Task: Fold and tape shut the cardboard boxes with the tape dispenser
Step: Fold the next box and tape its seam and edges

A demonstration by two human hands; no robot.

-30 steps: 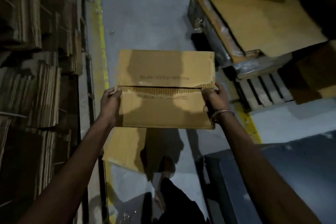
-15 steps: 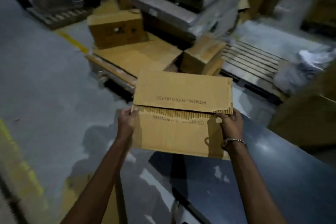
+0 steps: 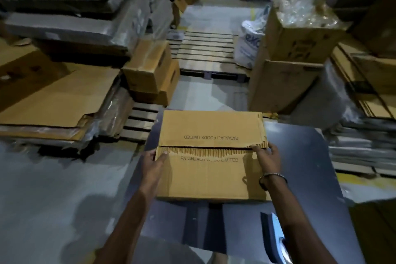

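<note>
A brown cardboard box [image 3: 211, 178] with its two top flaps folded shut is over the dark table [image 3: 321, 167]. Printed lettering runs along both flaps beside the middle seam. My left hand [image 3: 155, 162] grips the box's left edge at the seam, thumb on top. My right hand [image 3: 266, 157], with a metal bangle on the wrist, holds the right edge at the seam, fingers over the flap corner. A blue tape dispenser [image 3: 275, 240] lies on the table near my right forearm, partly hidden by it.
Flat cardboard sheets [image 3: 55, 96] are stacked on the left. Small closed boxes [image 3: 150, 70] and a wooden pallet [image 3: 205, 51] lie ahead. An open box full of plastic wrap [image 3: 300, 34] and a white sack [image 3: 249, 45] stand at the right.
I have turned right with the box in both hands, from the aisle towards the dark table. The box is now over the table, and the tape dispenser has come into view.
</note>
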